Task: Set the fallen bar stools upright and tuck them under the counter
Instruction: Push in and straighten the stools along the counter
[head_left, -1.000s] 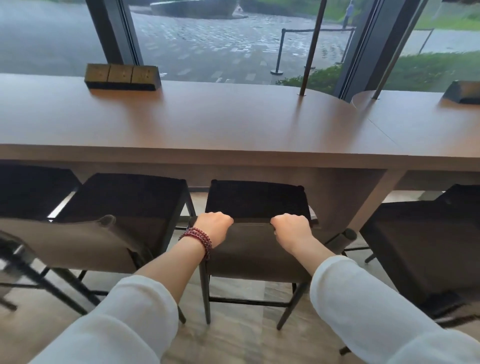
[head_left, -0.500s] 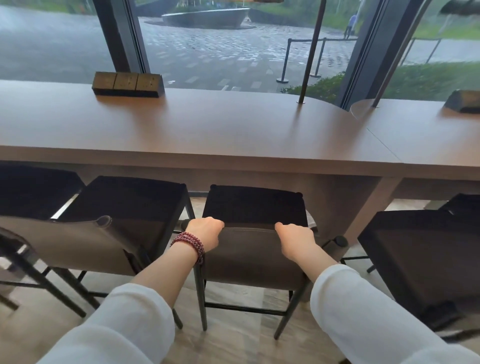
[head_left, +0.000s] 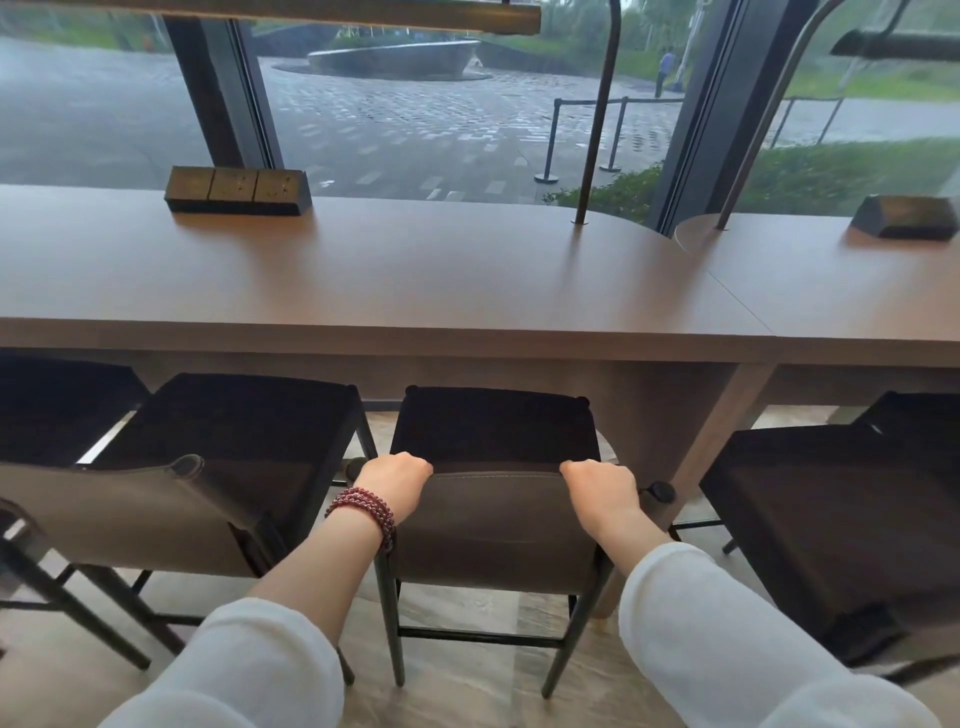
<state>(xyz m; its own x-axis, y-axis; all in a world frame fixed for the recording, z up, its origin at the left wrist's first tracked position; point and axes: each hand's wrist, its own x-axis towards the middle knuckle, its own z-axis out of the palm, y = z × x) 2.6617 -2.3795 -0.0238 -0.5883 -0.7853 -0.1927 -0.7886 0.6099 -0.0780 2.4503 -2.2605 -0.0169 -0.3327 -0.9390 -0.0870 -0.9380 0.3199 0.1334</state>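
A dark bar stool (head_left: 496, 431) with a brown leather backrest stands upright in front of me, its seat close to the edge of the brown counter (head_left: 415, 291). My left hand (head_left: 395, 480), with a red bead bracelet on the wrist, grips the top edge of the backrest at its left end. At the right end of that edge my right hand (head_left: 602, 491) grips it too. The fingers of both hands curl over the far side and are hidden.
Another upright stool (head_left: 228, 431) stands to the left and one (head_left: 831, 499) to the right, both near the counter. A counter leg (head_left: 711, 431) slants down just right of my stool. Two socket blocks (head_left: 236, 191) (head_left: 906, 217) sit on the counter by the window.
The stool has slid forward a little towards the counter with both hands on its backrest. My view has lifted, so more of the window shows.
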